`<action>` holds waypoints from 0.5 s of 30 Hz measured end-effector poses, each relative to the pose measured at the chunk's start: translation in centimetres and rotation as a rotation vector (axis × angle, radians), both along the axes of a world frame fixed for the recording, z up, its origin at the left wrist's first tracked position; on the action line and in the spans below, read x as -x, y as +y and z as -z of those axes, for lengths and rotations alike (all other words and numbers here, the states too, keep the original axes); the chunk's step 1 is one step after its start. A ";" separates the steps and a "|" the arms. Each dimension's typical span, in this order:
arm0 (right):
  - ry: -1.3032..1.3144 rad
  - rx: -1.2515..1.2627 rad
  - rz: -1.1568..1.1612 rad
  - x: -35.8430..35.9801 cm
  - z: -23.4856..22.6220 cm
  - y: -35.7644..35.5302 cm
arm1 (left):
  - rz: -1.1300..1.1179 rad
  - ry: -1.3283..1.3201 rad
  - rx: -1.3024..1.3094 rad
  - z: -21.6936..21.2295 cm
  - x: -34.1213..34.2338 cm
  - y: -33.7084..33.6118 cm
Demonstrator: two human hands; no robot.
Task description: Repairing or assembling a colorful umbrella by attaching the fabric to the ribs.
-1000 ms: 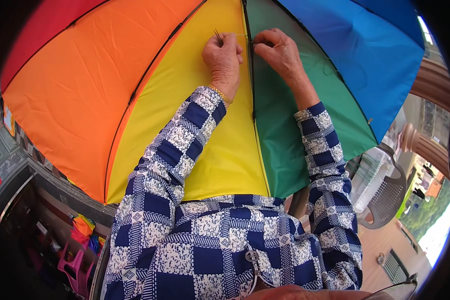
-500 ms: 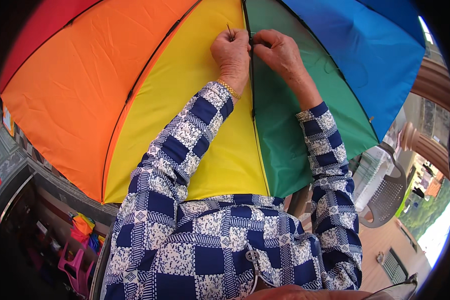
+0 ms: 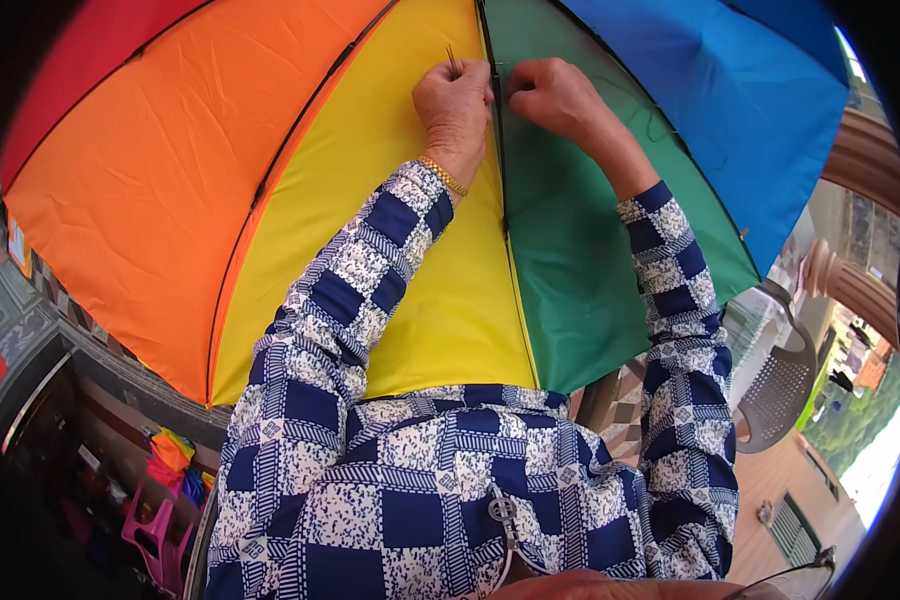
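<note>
Left hand [image 3: 457, 105] pinching thin needle [image 3: 451, 60], right hand [image 3: 555, 97] fisted on seam of rainbow umbrella canopy [image 3: 270, 180] overhead; fabric light, slippery, likely best gripped along rib [image 3: 500, 180]

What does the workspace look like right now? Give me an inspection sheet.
Surface: rainbow umbrella canopy spread open over the lap.
Job's things: needle upright, dark thread trailing over the green panel, both beside the dark rib.
Clutter: nothing seen.
Hands: left hand pinches the needle; right hand presses the fabric beside the rib.
Cables: nothing seen.
Surroundings: pink plastic stool lower left, grey mesh chair at right.
</note>
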State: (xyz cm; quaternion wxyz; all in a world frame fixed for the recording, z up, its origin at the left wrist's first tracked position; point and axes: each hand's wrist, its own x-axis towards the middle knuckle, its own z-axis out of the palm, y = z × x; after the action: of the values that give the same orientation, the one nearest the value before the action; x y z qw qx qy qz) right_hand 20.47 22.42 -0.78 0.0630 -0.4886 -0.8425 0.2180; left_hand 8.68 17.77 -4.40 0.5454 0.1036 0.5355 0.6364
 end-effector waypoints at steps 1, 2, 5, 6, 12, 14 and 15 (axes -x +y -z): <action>-0.010 -0.034 0.017 0.1 -0.2 -0.7 | -0.002 0.001 0.002 0.0 0.1 -0.1; -0.018 -0.068 0.033 0.2 -0.3 -1.3 | 0.000 0.004 0.007 0.0 0.3 -0.1; -0.008 -0.255 0.037 0.6 -0.2 -1.4 | 0.016 0.010 0.012 -0.3 0.4 -0.1; 0.012 -0.408 0.018 0.8 -0.1 -1.1 | 0.017 0.009 0.017 -0.4 0.4 0.0; 0.064 -0.499 -0.019 1.3 0.5 0.6 | 0.043 0.033 0.022 -1.1 0.0 0.0; -0.038 -0.513 -0.037 -0.4 0.3 0.7 | 0.084 0.057 0.002 -1.4 0.3 -0.2; -0.088 -0.516 -0.047 -1.4 0.2 0.8 | 0.112 0.075 -0.013 -1.6 0.7 -0.3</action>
State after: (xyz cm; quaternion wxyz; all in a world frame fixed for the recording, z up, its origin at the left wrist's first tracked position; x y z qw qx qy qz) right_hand 21.87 23.23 -1.01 0.1438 -0.4458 -0.8832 -0.0243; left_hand 8.02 17.45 -2.84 0.5591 0.1606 0.5449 0.6039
